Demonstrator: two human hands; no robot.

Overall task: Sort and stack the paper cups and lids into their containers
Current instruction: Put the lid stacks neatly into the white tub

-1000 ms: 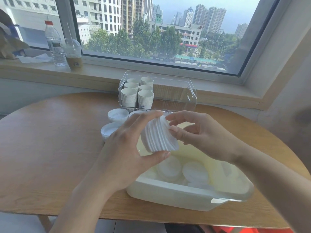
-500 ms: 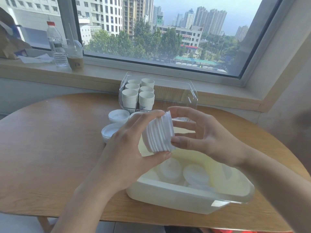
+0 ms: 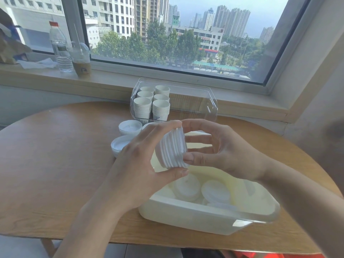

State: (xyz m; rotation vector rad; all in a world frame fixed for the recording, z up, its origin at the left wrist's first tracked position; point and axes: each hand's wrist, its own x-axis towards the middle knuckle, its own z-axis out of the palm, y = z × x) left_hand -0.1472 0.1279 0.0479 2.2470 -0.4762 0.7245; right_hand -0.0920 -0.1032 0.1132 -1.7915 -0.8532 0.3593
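We hold a stack of lids [image 3: 172, 148] on edge above the near bin [image 3: 186, 211]. Since the earlier frame, our right hand [image 3: 221, 151] has slid around it: its forefinger now arches over the top and its thumb presses the lower edge. Our left hand [image 3: 141, 164] still clamps the stack between thumb and fingers. Loose lids [image 3: 188, 185] lie in the bin. Lid stacks [image 3: 130, 127] sit just beside the clear box [image 3: 204, 101] of cups [image 3: 151, 103]. The table [image 3: 55, 155] lies bare at left.
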